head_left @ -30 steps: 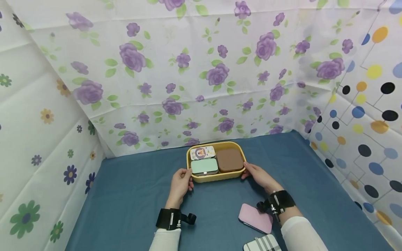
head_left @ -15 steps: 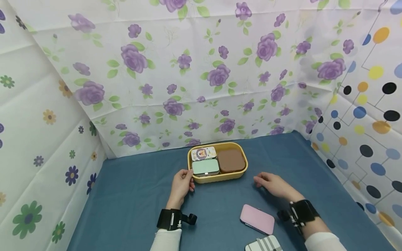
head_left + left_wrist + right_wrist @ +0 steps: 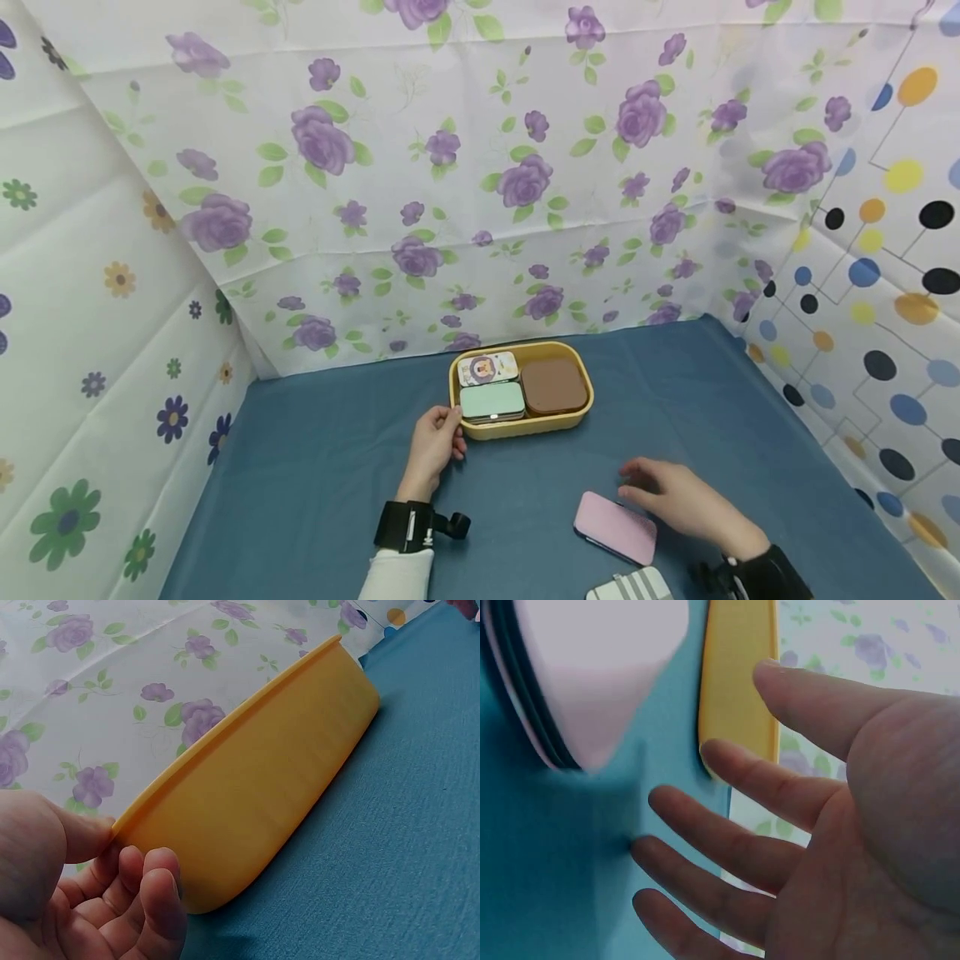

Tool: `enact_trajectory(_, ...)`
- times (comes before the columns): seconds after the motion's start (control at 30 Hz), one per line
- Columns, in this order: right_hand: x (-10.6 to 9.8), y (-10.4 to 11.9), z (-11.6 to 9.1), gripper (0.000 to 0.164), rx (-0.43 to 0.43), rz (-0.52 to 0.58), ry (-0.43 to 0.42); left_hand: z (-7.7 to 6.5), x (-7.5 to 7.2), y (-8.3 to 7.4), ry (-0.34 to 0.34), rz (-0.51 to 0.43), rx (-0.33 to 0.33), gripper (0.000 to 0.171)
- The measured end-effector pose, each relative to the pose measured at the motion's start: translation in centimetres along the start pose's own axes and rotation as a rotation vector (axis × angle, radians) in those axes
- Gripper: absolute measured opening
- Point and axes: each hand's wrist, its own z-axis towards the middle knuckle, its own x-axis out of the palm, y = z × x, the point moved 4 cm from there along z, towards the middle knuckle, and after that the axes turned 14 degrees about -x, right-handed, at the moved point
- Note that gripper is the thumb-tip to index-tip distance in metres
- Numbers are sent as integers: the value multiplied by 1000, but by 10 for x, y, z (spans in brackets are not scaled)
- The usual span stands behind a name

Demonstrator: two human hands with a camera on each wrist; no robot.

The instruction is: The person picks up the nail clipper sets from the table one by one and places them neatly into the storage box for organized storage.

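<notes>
A yellow oblong basket [image 3: 525, 429] stands near the back of the table. In it lie a white tin with a cartoon animal [image 3: 487, 367], a mint-green tin [image 3: 492, 401] and a brown case [image 3: 554, 386]. My left hand [image 3: 432, 446] pinches the basket's rim at its front left corner; the left wrist view shows thumb and index finger on the rim. My right hand [image 3: 686, 504] holds nothing, its fingers spread in the right wrist view. Just left of it on the table is a pink case [image 3: 616, 527], seen blurred and close in the right wrist view.
A white and grey striped case [image 3: 632, 586] lies at the front edge of the head view, partly cut off. The blue tablecloth [image 3: 322, 483] runs back to a wall of flowered cloth [image 3: 420, 183], with patterned cloth on both sides.
My right hand has let go of the basket's right side and come back toward the front right, beside the pink case. My left hand has stayed on the rim.
</notes>
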Motion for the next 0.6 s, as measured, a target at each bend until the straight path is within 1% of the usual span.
enact_trajectory(0.07, 5, 4, -2, 48, 10, -42, 9, 0, 0, 0, 1, -2, -1, 29)
enact_trajectory(0.23, 16, 18, -3, 69, 39, -156, 63, 1, -2, 0, 8, -5, 6, 28)
enact_trajectory(0.33, 23, 26, -4, 77, 46, -199, 67, 1, -3, -1, 9, -6, 7, 29)
enact_trajectory(0.47, 30, 33, -3, 81, 75, -216, 56, 3, -3, 1, 13, -12, 1, 29)
enact_trajectory(0.6, 35, 34, -1, 83, 124, -217, 76, 3, -2, 2, 30, -22, -6, 30)
